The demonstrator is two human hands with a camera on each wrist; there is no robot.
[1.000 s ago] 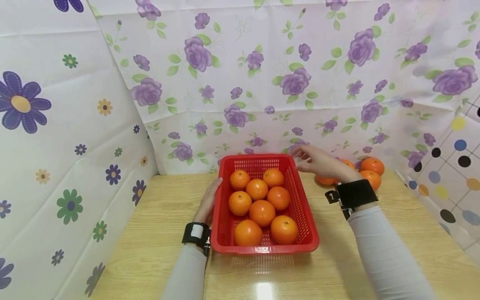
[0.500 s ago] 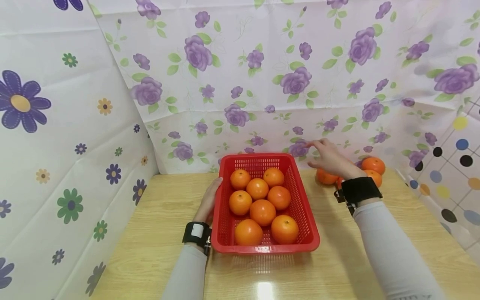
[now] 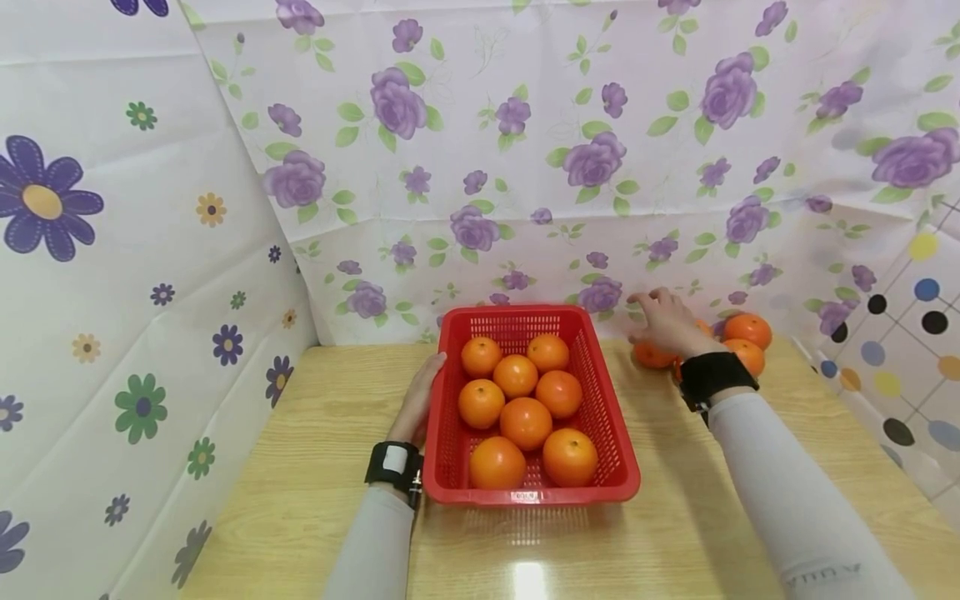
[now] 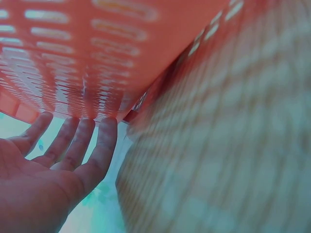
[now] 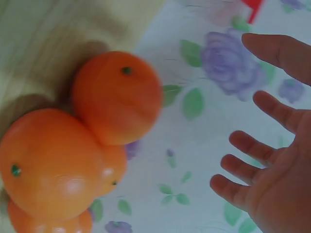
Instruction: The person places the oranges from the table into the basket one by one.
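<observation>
A red plastic basket (image 3: 613,417) with slotted walls stands on the table and holds several oranges (image 3: 526,423). My left hand (image 3: 416,404) lies along the basket's left side. The left wrist view shows that hand (image 4: 53,179) with fingers extended, fingertips at the slotted wall (image 4: 97,68). To the right of the basket, my right hand (image 3: 667,323) hovers over a small group of oranges (image 3: 652,354), partly hiding them. In the right wrist view the right hand (image 5: 277,150) has its fingers spread and holds nothing; the nearest orange (image 5: 116,97) is apart from it.
A wooden table (image 3: 322,475) carries everything. Behind it hangs a white cloth with purple flowers (image 3: 510,150), close to the loose oranges. Another patterned sheet (image 3: 150,333) borders the left, and a dotted one (image 3: 892,367) the right.
My right hand has moved right, from beside the basket's far right corner to above the loose oranges. The left hand and the basket stay in place.
</observation>
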